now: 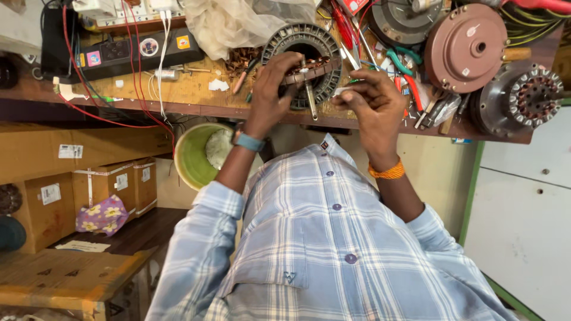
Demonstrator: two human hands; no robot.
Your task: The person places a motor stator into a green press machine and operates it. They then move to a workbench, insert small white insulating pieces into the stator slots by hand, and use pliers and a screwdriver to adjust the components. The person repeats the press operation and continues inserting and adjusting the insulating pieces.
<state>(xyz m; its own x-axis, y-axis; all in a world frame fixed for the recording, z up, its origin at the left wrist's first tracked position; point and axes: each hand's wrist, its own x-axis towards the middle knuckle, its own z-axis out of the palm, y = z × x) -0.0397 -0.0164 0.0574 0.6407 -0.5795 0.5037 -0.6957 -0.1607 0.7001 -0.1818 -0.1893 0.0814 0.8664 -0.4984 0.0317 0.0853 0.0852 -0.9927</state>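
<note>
A long wooden surface (190,89) runs across the top of the frame, crowded with gear. At upper left sit a black power strip (137,50) and red and white wires (134,83); a crumpled clear plastic bag (238,24) lies at upper centre. At upper right are a round brown motor cover (466,47) and, just below and right of it, a grey wound motor core (523,101), with red- and green-handled hand tools (404,74) scattered between them and the hands. Under the surface, at left, stand cardboard boxes (89,190) with a flowered cloth (102,215) beside them, and a green bowl (193,157) sits near centre. A pale wall with green trim (517,214) fills the right side.

The dark ring-shaped stator (303,59) rests at upper centre, tilted up on the surface, its rim ribbed with slots and copper windings showing inside. The left hand (270,89), a blue watch at its wrist, has its grip closed on the stator's lower rim. A slim metal tool (309,92) lies across the ring, just beside the left fingers. The right hand (372,107), an orange thread band at its wrist, has its fingers pinched together near the stator's right edge; what they pinch is too small to tell.
</note>
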